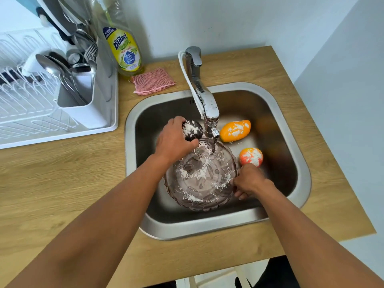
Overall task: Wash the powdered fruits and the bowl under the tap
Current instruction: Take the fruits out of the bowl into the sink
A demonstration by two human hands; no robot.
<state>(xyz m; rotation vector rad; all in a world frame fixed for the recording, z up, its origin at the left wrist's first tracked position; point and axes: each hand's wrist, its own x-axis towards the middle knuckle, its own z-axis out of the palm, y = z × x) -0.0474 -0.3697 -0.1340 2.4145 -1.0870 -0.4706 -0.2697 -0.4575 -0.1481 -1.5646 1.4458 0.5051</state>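
hands and powdered fruit in a steel sink

the wooden counter (62, 173) carries the steel sink (291, 121); in it the clear ribbed plastic bowl (199, 177), dusted with powder, sits under the chrome tap (199, 88). the left hand (174, 140) grips a dark round powdered fruit (192, 130); the right hand (249, 180) pinches the bowl's rim. an orange mango-shaped fruit (234, 130) and a red-orange round fruit (251, 156) lie on the sink floor.

Wooden counter (62, 173) — sink (291, 113), dish rack (108, 129), soap bottle (126, 53), pink sponge (152, 84).
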